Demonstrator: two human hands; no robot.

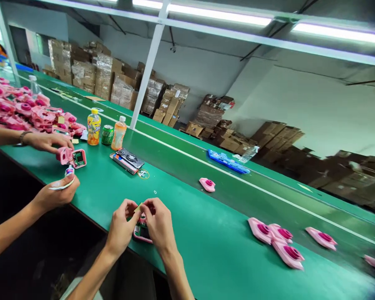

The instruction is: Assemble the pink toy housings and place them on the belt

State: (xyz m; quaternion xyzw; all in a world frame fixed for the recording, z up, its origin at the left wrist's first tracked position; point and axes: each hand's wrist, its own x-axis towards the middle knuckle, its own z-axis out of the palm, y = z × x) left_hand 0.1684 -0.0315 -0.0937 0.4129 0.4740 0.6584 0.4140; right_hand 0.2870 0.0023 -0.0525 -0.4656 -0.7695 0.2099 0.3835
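My left hand (122,227) and my right hand (160,225) are close together near the front edge of the green bench. Between their pinched fingertips is a small flat yellow piece (138,207), perhaps foam or paper. Directly under my fingers lies an open pink toy camera housing (143,238), with a green circuit board and a dark screen partly showing. My fingers cover much of it.
At left, a co-worker's hands hold another open pink housing (79,158) and a small tube (69,171). Beyond are a pink housing pile (25,108), bottles (94,127), a can (107,135) and a flat box (126,161). Pink camera shells (287,253) lie to the right.
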